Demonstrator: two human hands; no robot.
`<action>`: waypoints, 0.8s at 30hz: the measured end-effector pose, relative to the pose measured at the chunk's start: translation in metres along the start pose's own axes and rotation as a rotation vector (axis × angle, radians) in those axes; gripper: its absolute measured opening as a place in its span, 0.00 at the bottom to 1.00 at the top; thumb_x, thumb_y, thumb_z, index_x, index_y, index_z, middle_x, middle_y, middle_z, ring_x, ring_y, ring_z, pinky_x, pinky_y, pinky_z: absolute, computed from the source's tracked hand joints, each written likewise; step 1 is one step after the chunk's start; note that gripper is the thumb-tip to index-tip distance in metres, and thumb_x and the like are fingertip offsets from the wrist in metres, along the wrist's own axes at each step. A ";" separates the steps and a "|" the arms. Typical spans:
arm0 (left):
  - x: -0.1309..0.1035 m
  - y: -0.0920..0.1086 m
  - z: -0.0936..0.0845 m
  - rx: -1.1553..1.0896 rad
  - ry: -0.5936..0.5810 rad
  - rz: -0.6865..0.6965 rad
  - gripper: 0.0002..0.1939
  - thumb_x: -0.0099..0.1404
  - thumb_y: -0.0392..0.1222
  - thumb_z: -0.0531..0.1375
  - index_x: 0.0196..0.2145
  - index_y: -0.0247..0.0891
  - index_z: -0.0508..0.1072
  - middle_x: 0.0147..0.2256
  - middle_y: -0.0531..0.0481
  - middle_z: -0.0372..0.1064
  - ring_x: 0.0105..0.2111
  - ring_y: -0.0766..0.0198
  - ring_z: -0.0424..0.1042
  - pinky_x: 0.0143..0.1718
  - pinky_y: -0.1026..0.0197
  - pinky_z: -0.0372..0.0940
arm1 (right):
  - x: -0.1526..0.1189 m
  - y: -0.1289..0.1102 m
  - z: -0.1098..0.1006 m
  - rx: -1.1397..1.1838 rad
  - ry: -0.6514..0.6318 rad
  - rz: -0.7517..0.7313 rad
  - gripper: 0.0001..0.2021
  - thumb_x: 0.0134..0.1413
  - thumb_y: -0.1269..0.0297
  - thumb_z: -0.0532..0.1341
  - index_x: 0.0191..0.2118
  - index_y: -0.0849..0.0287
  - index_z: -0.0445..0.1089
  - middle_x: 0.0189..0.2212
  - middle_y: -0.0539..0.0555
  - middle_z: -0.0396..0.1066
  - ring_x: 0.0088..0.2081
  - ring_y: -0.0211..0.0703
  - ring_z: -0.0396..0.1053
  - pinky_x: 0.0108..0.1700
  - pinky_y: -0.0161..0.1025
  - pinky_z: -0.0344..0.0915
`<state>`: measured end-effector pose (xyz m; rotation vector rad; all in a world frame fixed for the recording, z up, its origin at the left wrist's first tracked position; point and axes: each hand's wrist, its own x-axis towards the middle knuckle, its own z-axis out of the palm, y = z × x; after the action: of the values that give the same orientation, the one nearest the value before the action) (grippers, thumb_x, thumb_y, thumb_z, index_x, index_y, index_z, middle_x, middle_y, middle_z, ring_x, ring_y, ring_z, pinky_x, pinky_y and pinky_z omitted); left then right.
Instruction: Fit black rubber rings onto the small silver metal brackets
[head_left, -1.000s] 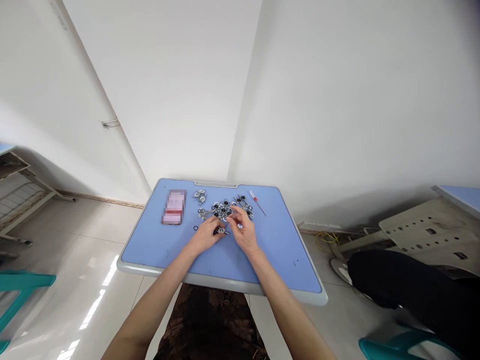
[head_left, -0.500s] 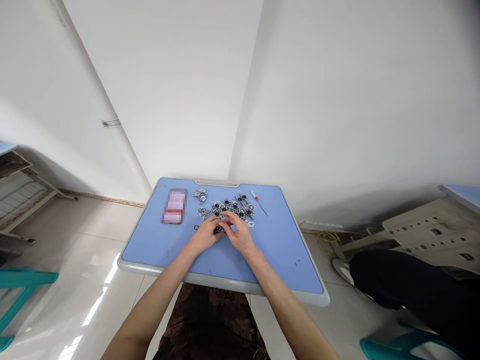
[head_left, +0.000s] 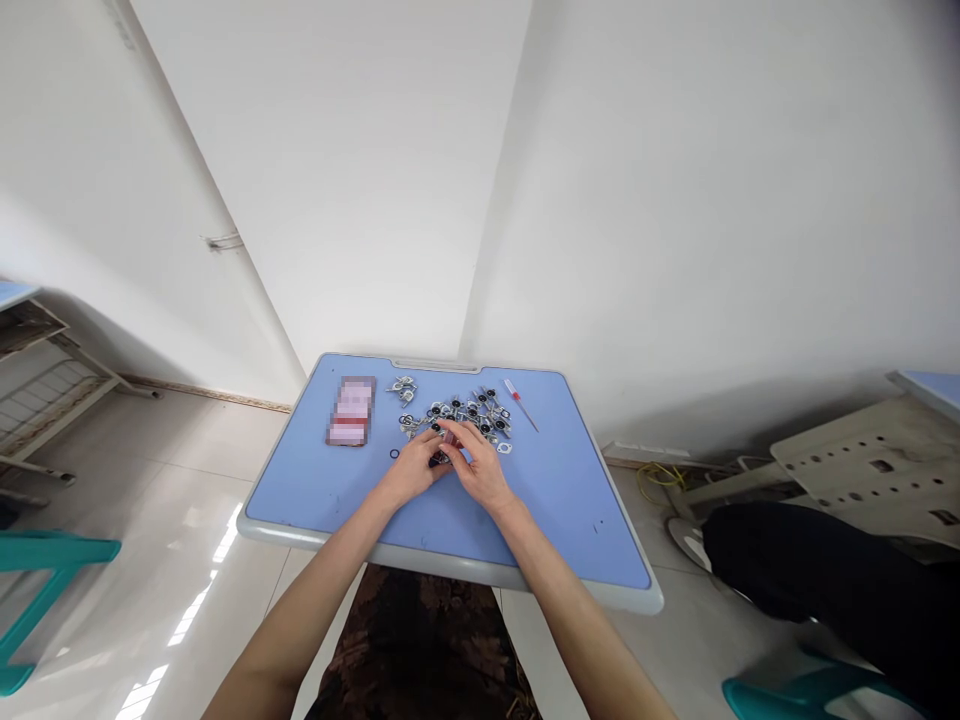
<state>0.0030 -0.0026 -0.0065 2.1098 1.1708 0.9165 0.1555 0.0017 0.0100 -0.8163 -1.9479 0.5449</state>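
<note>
Blue tabletop [head_left: 525, 515] w/ silvery, blk-centred metal pts [head_left: 474, 411]; L hand [head_left: 412, 467] pinched on dark pt [head_left: 436, 460], R hand [head_left: 482, 472] on reddish pc [head_left: 450, 438]

The right hand [head_left: 480, 472] has moved in closer to the left hand [head_left: 414, 467].
</note>
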 end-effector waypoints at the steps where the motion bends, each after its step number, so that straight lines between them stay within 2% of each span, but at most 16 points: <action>1: 0.000 -0.001 0.000 -0.003 0.000 0.002 0.09 0.60 0.34 0.60 0.40 0.37 0.72 0.41 0.45 0.66 0.40 0.58 0.67 0.44 0.56 0.64 | 0.000 -0.001 0.000 0.014 0.005 0.008 0.17 0.62 0.67 0.52 0.55 0.52 0.63 0.40 0.55 0.69 0.37 0.43 0.69 0.43 0.43 0.69; 6: -0.001 -0.003 0.001 0.033 -0.005 -0.012 0.10 0.60 0.36 0.61 0.41 0.38 0.72 0.38 0.47 0.65 0.38 0.59 0.67 0.42 0.56 0.64 | -0.002 0.003 0.001 0.121 0.046 0.091 0.16 0.62 0.67 0.52 0.55 0.54 0.59 0.38 0.55 0.70 0.37 0.42 0.70 0.42 0.43 0.70; 10: -0.001 -0.005 0.001 0.039 -0.006 -0.001 0.12 0.60 0.35 0.61 0.43 0.39 0.71 0.39 0.46 0.65 0.39 0.58 0.67 0.42 0.56 0.64 | -0.002 0.003 -0.001 0.068 0.003 0.034 0.15 0.62 0.67 0.51 0.54 0.54 0.61 0.41 0.57 0.69 0.40 0.43 0.69 0.43 0.44 0.69; 14: 0.000 -0.006 0.003 0.004 0.007 -0.003 0.09 0.60 0.35 0.60 0.40 0.37 0.72 0.41 0.45 0.65 0.41 0.58 0.67 0.44 0.56 0.64 | 0.001 0.000 -0.002 0.052 -0.003 -0.007 0.16 0.61 0.66 0.54 0.54 0.52 0.63 0.38 0.55 0.67 0.37 0.43 0.67 0.42 0.43 0.68; 17: -0.001 -0.005 0.003 0.008 0.010 -0.006 0.08 0.60 0.36 0.61 0.39 0.37 0.72 0.41 0.45 0.65 0.40 0.58 0.67 0.44 0.56 0.64 | 0.002 -0.001 -0.001 0.075 0.014 0.026 0.15 0.62 0.66 0.52 0.53 0.51 0.64 0.36 0.54 0.67 0.37 0.43 0.67 0.43 0.43 0.68; 21: -0.001 -0.004 0.002 0.035 -0.003 -0.010 0.09 0.59 0.35 0.61 0.39 0.37 0.72 0.38 0.47 0.65 0.38 0.59 0.66 0.41 0.57 0.64 | 0.001 0.001 0.000 0.141 0.002 0.090 0.17 0.62 0.65 0.51 0.56 0.52 0.62 0.40 0.55 0.69 0.40 0.43 0.68 0.45 0.44 0.67; 24: -0.001 -0.002 0.000 0.044 -0.002 -0.017 0.07 0.59 0.35 0.61 0.37 0.37 0.72 0.36 0.48 0.64 0.36 0.60 0.66 0.39 0.58 0.63 | 0.001 0.002 -0.002 0.186 0.049 0.119 0.17 0.62 0.64 0.51 0.56 0.53 0.61 0.40 0.55 0.69 0.39 0.42 0.68 0.45 0.43 0.67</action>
<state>0.0016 -0.0026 -0.0088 2.1320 1.2169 0.8885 0.1574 0.0036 0.0104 -0.8213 -1.7816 0.7584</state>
